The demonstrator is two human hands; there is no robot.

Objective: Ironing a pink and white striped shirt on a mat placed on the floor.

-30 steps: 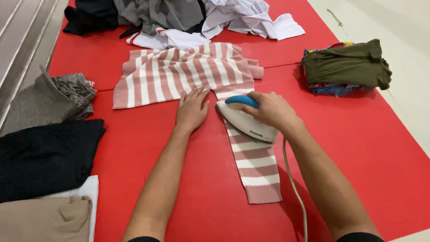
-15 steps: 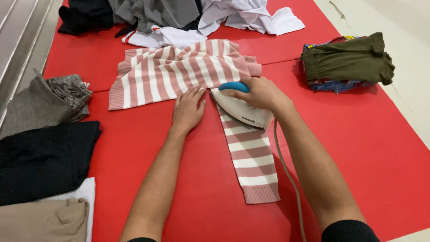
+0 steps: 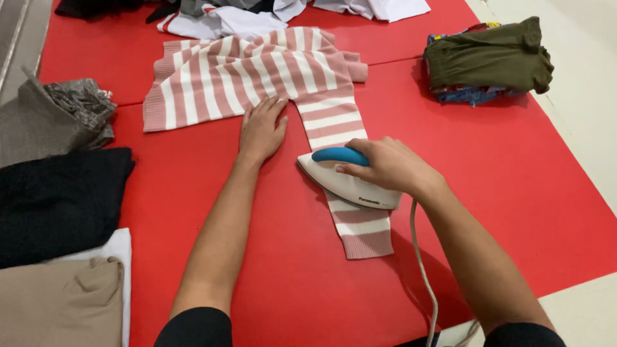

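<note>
— What does the pink and white striped knit sweater (image 3: 257,77) look like?

— It lies flat on the red padded worktop (image 3: 514,180), body toward the far side, one long sleeve running near, ending in a plain pink ribbed cuff.

— And the hands?

— The left hand (image 3: 260,128) lies open, palm down, fingers on the sweater's lower edge beside the sleeve. The right hand (image 3: 385,166) is closed around the blue handle of a white electric iron (image 3: 347,183), which sits on the sleeve's near part, its cord (image 3: 421,270) trailing toward the near edge.

— Anything around it?

— An olive folded garment (image 3: 488,58) far right; black folded cloth (image 3: 58,202) left.
</note>
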